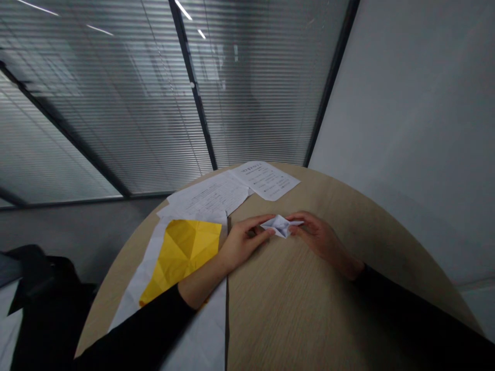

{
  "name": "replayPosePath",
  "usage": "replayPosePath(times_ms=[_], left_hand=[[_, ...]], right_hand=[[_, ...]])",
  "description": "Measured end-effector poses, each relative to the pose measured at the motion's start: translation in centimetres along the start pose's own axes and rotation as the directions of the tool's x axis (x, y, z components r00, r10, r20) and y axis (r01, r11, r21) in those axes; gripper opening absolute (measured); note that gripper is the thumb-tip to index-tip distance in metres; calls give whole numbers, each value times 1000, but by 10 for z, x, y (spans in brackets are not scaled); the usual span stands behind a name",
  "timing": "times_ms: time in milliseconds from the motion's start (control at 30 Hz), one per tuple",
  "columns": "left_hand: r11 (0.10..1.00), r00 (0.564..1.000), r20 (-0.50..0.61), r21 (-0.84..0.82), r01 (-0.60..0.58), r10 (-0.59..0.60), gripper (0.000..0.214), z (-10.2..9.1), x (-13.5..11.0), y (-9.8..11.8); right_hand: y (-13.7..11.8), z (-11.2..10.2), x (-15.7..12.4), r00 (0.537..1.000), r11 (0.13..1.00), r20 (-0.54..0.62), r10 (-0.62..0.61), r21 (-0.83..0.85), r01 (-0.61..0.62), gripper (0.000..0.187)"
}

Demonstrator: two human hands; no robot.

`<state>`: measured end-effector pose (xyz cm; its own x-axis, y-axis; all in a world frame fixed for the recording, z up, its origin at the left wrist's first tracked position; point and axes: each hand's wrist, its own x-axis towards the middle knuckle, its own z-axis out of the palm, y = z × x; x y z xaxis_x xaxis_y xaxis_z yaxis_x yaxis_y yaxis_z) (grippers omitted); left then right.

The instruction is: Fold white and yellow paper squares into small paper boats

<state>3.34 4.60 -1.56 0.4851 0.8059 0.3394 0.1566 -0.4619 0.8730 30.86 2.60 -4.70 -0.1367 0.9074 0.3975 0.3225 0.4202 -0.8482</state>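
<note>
A small folded white paper boat (281, 225) is held just above the wooden tabletop, its pointed ends reaching left and right. My left hand (244, 239) pinches its left end, with the thumb in front and the fingers behind. At the other end, my right hand (319, 238) grips it between thumb and fingers. The tips of some fingers are hidden behind the paper. Under my left forearm lies a creased yellow sheet of paper (189, 245), partly covered by the sleeve.
Beneath the yellow sheet is a large white sheet (204, 335). Printed pages (266, 180) lie at the far side of the round wooden table (286, 309). Beyond the table stand windows with blinds (259, 93) and a plain wall (417, 129). A dark chair (50, 293) is at the lower left.
</note>
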Motion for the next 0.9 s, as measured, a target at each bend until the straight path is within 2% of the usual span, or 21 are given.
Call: replayPosePath(times_ms=[133, 267, 400, 467, 633, 767, 833, 900], left_hand=[[996, 996, -3, 37, -85, 85, 46, -1, 0, -2], [985, 988, 47, 94, -148, 144, 41, -3, 0, 0], [970, 981, 85, 162, -184, 172, 31, -3, -1, 4], [965, 982, 97, 193, -180, 164, 26, -3, -1, 5], [955, 981, 136, 244, -167, 137, 28, -1, -2, 5], [949, 980, 145, 263, -171, 136, 25, 0, -2, 6], [949, 977, 136, 250, -194, 163, 22, 0, -2, 8], [951, 975, 111, 227, -212, 191, 20, 0, -1, 11]], right_hand=[[-9, -2, 1, 990, 988, 41, -138, -65, 140, 26], [-15, -4, 0, 966, 955, 89, -243, -151, 255, 30], [-16, -2, -2, 951, 926, 106, -291, -219, 308, 17], [-15, -1, -3, 949, 917, 121, -290, -250, 312, 11], [-12, 1, -8, 966, 913, 176, -191, -330, 241, 24], [-10, 3, -12, 979, 910, 157, -130, -373, 181, 25], [-11, 5, -12, 980, 914, 145, -138, -362, 182, 24], [-15, 6, -11, 970, 911, 184, -160, -350, 217, 24]])
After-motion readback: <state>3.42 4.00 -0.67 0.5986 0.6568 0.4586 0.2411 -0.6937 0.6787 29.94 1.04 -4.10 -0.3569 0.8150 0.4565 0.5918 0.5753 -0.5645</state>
